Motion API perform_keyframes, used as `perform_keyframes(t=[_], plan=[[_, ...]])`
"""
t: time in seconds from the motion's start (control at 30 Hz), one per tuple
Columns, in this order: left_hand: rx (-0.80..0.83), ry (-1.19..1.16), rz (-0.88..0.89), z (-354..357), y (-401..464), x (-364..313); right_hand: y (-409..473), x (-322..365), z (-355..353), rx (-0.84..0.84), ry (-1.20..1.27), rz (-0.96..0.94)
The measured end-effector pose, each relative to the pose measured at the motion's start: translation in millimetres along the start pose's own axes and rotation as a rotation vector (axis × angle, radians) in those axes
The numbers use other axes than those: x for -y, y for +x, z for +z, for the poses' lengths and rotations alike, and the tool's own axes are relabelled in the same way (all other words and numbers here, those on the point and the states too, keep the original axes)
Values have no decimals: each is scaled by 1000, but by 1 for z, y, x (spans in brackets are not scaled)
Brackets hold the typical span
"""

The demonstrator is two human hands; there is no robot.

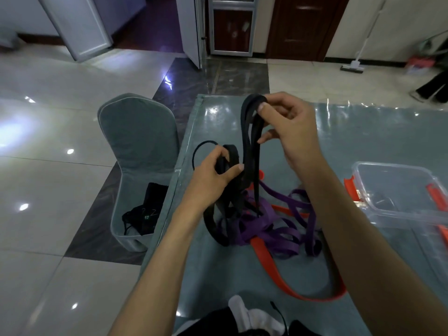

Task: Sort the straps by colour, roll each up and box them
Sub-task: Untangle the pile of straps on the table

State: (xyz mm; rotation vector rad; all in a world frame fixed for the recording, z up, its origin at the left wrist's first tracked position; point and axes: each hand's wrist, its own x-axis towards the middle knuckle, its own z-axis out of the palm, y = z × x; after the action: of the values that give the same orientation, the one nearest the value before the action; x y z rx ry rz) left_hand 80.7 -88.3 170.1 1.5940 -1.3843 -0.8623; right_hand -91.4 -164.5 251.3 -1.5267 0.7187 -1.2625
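both hands, left hand (213, 170) and right hand (288, 127), pinch black straps (249, 141) lifted above the tangled pile (266, 229), apparently separating them by colour.

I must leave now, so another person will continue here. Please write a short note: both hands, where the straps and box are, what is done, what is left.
Left hand grips a bunch of black strap low; right hand pinches its loops up high.
Purple straps and the orange strap lie tangled on the table.
The clear plastic box stands open at the right; no rolled strap is visible in it.
Done: black partly lifted out.
Left: separate the colours, roll each strap, box them.
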Motion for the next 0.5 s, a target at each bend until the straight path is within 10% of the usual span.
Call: perform_keyframes(t=[0.27, 0.5], plan=[[216, -323, 100, -16, -8, -15, -4, -7, 13, -88, -9, 65], [333, -730, -216, -3, -21, 3, -19, -40, 11, -111, 27, 264]])
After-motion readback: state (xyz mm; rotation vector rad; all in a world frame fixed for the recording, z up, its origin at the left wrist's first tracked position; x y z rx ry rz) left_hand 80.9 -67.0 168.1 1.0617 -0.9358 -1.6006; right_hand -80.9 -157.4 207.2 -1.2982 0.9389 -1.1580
